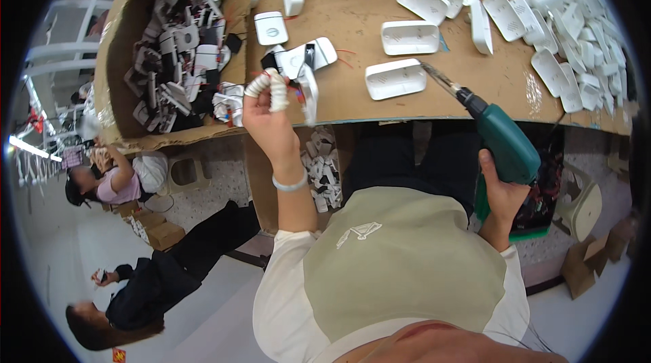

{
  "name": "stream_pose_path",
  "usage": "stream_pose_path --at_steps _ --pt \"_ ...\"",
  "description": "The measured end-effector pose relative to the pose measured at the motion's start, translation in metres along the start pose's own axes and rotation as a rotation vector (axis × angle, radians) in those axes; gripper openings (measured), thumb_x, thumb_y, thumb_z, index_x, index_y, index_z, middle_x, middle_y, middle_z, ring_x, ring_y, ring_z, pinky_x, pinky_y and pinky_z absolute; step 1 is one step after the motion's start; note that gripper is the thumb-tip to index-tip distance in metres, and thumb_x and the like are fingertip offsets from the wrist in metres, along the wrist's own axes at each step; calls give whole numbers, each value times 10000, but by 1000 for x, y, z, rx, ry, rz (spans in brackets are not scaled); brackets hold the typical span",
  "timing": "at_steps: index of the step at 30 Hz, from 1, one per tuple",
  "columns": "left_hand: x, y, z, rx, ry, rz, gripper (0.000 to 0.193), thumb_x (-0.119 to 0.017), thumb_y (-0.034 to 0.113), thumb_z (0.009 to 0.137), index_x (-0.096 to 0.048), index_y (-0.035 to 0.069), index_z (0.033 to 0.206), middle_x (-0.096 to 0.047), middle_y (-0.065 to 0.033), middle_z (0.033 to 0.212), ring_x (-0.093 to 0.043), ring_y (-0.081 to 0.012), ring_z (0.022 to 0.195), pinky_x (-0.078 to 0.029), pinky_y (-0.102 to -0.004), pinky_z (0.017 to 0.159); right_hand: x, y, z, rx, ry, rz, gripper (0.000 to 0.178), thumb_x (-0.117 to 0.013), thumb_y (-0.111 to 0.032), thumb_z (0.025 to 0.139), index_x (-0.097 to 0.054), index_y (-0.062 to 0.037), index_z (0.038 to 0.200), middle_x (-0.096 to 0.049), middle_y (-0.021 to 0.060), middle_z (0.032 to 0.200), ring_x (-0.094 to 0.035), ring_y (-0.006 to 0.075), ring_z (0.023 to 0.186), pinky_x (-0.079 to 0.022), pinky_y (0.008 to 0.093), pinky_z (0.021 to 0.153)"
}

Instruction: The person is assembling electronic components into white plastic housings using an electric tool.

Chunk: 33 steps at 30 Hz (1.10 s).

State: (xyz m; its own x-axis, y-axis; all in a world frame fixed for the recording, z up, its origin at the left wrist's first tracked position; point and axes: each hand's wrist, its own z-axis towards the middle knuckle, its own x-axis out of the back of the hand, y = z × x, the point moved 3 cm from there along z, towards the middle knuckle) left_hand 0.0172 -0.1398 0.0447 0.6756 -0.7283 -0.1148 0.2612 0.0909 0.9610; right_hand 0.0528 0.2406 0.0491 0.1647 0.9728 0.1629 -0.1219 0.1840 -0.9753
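Observation:
My left hand (270, 119) is raised at the table's front edge, its fingertips wrapped in whitish tape or finger cots. It pinches a white plastic housing (308, 95) turned edge-on, with red and blue wire showing by the fingers. Just behind it lies another white housing (317, 53) with a black part and thin red wires. In my right hand (500, 190) is a green pistol-grip power tool (510, 143), gripped low. Its long metal tip points up and left, near the rim of an open white shell (395, 79); whether they touch I cannot tell.
A cardboard box (112, 92) at left holds many wired white units (196, 44). Empty white shells (576, 31) pile up at the far right. Below the table are a bin of white parts (324, 166) and a stool (582, 204). Two people (156, 288) are at left.

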Motion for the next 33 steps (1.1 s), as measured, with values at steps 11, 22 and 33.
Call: stream_pose_path --at_steps 11,22,33 --pt "-94 -4 -93 -620 -463 720 210 -789 75 777 -757 56 984 -658 -59 825 -582 -282 836 -444 -409 788 -8 4 -11 61 -56 -156 263 -854 -49 813 -652 25 965 -625 71 928 -591 142 778 -472 266 686" --pt "-115 -17 -95 -594 -445 1029 122 -758 113 741 -710 67 843 -564 -21 749 -532 -255 822 -303 -403 783 -17 16 -11 180 -75 -244 276 -853 -14 790 -674 40 994 -648 140 963 -628 234 788 -507 305 691" --pt "-116 -17 -92 -531 -464 1018 131 -745 131 728 -641 65 772 -607 -56 786 -544 -262 839 -314 -416 789 -25 19 -5 177 -63 -244 281 -854 -24 797 -667 39 998 -637 129 953 -625 233 784 -508 305 692"
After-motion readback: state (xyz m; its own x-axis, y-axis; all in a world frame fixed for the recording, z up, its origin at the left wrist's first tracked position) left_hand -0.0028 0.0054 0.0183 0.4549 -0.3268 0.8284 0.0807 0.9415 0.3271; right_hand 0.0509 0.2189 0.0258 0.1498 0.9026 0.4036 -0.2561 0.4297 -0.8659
